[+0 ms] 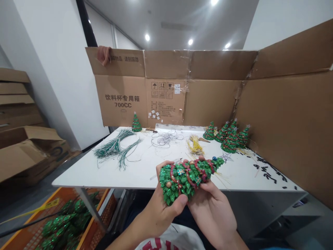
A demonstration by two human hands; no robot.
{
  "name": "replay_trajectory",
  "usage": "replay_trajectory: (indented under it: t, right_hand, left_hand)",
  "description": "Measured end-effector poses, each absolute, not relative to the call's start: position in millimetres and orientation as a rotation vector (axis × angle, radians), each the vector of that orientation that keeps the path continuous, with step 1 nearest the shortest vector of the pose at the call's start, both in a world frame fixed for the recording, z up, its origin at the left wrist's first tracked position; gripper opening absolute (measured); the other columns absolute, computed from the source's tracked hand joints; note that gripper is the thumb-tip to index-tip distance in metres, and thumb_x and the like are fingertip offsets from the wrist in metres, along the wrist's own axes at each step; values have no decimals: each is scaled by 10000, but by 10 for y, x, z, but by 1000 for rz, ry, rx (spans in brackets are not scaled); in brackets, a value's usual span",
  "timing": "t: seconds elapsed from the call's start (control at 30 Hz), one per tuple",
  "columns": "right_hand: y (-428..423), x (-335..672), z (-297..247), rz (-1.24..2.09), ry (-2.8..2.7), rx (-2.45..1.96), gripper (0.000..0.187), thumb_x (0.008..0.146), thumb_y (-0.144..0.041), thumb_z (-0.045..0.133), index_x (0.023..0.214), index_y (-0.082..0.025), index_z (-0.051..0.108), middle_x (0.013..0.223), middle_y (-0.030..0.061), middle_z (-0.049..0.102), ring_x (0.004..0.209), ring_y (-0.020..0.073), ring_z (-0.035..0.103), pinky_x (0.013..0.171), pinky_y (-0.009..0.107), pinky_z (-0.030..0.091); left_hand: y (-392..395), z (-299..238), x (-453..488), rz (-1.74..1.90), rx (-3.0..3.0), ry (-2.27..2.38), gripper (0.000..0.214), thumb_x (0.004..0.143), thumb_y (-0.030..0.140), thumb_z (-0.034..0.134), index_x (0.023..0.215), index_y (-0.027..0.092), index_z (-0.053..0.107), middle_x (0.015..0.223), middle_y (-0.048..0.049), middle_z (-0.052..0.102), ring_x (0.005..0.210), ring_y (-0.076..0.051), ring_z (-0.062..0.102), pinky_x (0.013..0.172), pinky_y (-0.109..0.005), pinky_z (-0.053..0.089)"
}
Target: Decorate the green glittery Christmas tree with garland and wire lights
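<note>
Left hand (163, 211) and right hand (212, 211) wrapped under a tinsel tree (184, 178), held sideways above the table (78, 177), fingers (208, 185) clenched yet spread for even support, tip pointing toward a silver star (225, 157).

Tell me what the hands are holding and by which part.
Both hands hold a green decorated Christmas tree on its side: the left hand cups its wide base, the right hand supports its middle from below.
</note>
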State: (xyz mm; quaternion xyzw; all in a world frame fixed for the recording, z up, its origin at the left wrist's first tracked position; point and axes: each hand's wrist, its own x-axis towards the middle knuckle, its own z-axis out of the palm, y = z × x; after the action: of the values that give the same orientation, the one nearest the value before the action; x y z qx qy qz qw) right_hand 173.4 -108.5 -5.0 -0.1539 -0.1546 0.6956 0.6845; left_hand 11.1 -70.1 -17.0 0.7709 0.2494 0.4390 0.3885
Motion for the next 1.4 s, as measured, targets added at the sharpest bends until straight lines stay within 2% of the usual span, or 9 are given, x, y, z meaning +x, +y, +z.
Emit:
replay_trajectory:
  t: [0.17,0.27,0.47,0.8,1.07,1.17,1.4]
  right_hand:
    - [-1079,1736,-57,1560,-334,-339,607,769,-201,819,1335,-415,774,1342,-45,822,1273,276,750,1274,544,449]
    - [-1076,1738,-64,1561,-344,-338,606,768,-202,818,1331,-421,775,1338,-51,823,1272,276,751,1276,547,446]
    - [-1084,1735,-56,1555,-353,-344,604,761,-211,815,1325,-425,778,1345,-53,820,1248,277,761,1270,550,452]
    - [-1082,1746,-76,1579,-316,-321,607,748,-185,847,1302,-428,792,1312,-52,834,1218,264,777,1279,533,442]
    - [-1078,1743,-76,1580,-292,-325,625,724,-177,858,1286,-444,798,1299,-61,838,1234,269,773,1284,536,435]
    - [-1081,1744,-79,1571,-315,-326,615,738,-184,840,1295,-442,794,1312,-60,833,1262,264,760,1285,532,434]
    - [-1084,1740,-77,1560,-326,-364,617,738,-212,844,1314,-425,786,1327,-45,829,1241,278,766,1278,552,440]
  left_hand:
    - [-715,-165,100,1102,1939,648,734,1063,699,509,1607,206,504,1590,-159,389,1529,-348,435,1374,-508,301]
    - [-719,-167,101,1108,1970,651,679,1068,686,513,1567,229,565,1596,-138,377,1559,-349,382,1386,-507,267]
    - [-714,-148,122,1112,1960,654,689,1070,688,500,1571,221,574,1594,-145,409,1576,-382,351,1392,-548,248]
    - [-710,-205,113,1117,1915,606,664,1075,649,537,1601,247,498,1610,-138,355,1522,-354,442,1371,-528,296]
    - [-691,-193,113,1106,1937,613,642,1086,632,526,1606,257,519,1635,-121,360,1566,-344,393,1394,-512,249]
    - [-688,-190,107,1076,1986,614,616,1099,621,499,1596,260,551,1653,-114,355,1605,-352,322,1408,-525,197]
    - [-695,-193,117,1099,1947,607,613,1090,616,529,1593,266,530,1626,-124,384,1575,-359,381,1386,-528,269]
